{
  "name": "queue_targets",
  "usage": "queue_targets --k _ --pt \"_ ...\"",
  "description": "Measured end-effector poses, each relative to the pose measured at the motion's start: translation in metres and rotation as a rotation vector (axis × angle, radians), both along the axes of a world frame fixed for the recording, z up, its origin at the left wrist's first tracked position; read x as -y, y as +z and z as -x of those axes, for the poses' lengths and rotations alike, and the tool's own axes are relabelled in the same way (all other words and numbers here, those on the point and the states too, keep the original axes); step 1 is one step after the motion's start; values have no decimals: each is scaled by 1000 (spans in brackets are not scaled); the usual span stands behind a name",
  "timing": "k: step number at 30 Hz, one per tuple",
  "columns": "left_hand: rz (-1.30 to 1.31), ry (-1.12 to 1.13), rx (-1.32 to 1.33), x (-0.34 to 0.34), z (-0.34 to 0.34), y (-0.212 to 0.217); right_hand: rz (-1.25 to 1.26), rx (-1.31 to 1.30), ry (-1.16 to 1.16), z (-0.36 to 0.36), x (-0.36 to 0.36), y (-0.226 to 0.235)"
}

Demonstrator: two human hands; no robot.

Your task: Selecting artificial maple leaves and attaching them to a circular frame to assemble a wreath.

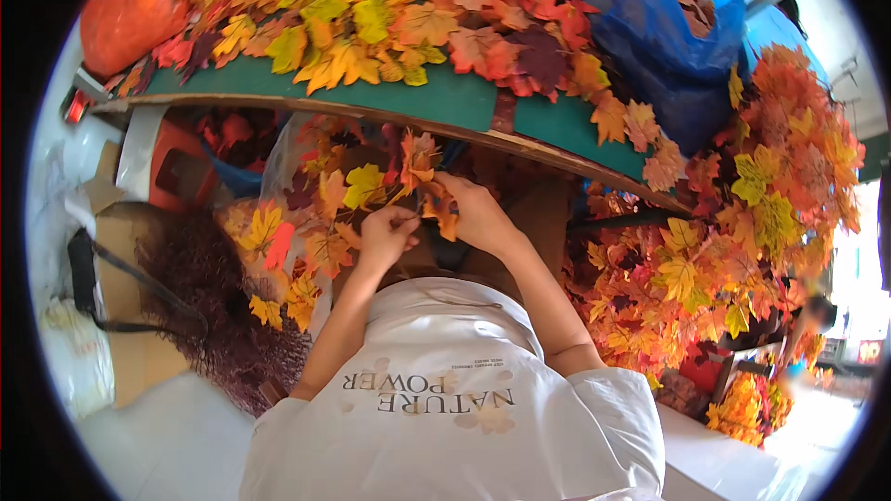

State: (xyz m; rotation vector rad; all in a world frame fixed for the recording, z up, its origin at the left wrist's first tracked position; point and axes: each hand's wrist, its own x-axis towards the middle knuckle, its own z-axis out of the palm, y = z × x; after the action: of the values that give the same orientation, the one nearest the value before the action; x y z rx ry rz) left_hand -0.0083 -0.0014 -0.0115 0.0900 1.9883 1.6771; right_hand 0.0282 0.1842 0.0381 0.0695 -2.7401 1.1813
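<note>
Both hands meet at centre frame on a sprig of fake autumn leaves.

The left hand (pixel 385 232) is pinched shut on the stem, and the right hand (pixel 475 213) is closed round an orange leaf of the leaf sprig (pixel 413 172). It looks light, floppy fabric, so best held by the stem. Loose leaves heap on the green bench (pixel 464 97) above; the blue bag (pixel 664 46) at upper right holds more.

Bright, even daylight fills the scene, strongest to the right of the green worktop (pixel 445 97), where the background washes out to white. Colours are saturated and shadows soft, darkest beneath the worktop. Fisheye bending curves its edge; a black rim surrounds the circular view, and its margins blur.
</note>
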Motion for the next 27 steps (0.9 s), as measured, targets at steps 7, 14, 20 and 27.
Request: queue_targets --k 7,14,20,27 --pt "-1033 69 772 34 15 -16 -48 -222 -344 -31 -66 101" --pt "-1246 -90 824 2 -3 20 -22 -359 -416 -4 -78 139" --pt "-1166 -118 665 8 -4 26 -223 -377 -239 61 -65 154" --pt "-1160 -139 601 17 6 19 -238 -481 61 133 -14 154"
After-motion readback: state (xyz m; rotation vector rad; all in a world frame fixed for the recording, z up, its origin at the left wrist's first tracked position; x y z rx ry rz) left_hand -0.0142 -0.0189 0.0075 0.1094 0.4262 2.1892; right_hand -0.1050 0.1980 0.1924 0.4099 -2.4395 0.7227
